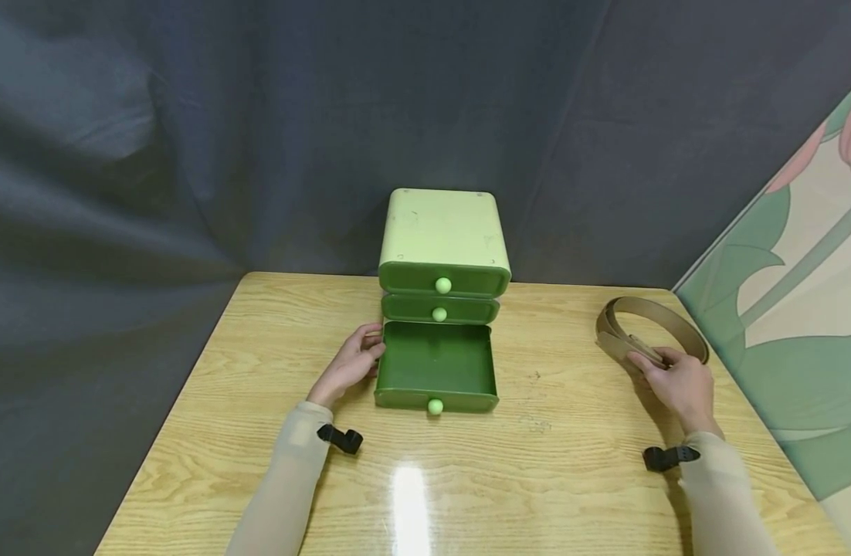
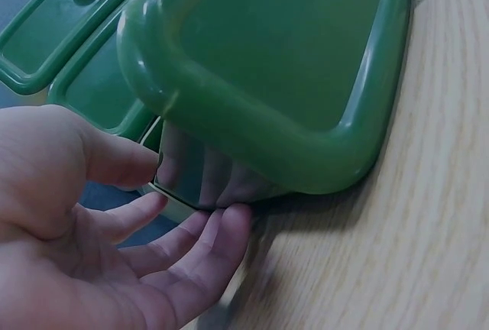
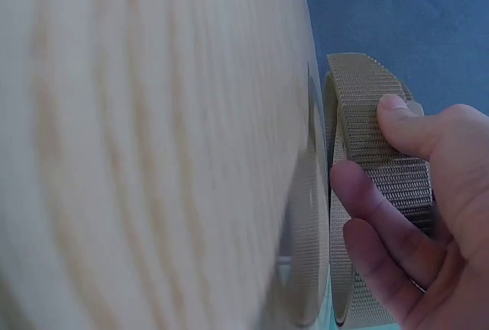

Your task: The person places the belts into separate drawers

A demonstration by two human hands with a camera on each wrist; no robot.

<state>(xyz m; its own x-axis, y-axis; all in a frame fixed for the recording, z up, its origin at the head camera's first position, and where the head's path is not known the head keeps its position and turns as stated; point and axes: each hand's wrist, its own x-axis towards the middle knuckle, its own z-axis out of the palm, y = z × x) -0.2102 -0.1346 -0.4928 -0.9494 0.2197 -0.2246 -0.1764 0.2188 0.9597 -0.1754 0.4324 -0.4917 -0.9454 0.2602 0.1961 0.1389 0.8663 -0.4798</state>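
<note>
A small green drawer cabinet (image 1: 445, 228) stands near the table's back edge, its bottom drawer (image 1: 435, 359) pulled far out and bare inside. The middle drawer (image 1: 411, 309) sticks out a little. At the left side of the bottom drawer is my left hand (image 1: 352, 361); in the left wrist view its thumb and loosely bent fingers (image 2: 229, 231) lie right by the cabinet's side wall. On the right, my right hand (image 1: 683, 386) pinches a tan woven belt (image 1: 665, 313) between thumb and fingers. The belt is coiled in a wide loop standing on its edge (image 3: 370, 116).
The wooden table (image 1: 557, 479) ends at a dark curtain (image 1: 314, 139) behind the cabinet. To the right, a panel with painted flowers and leaves (image 1: 815, 347) runs along the table's side, close to the belt.
</note>
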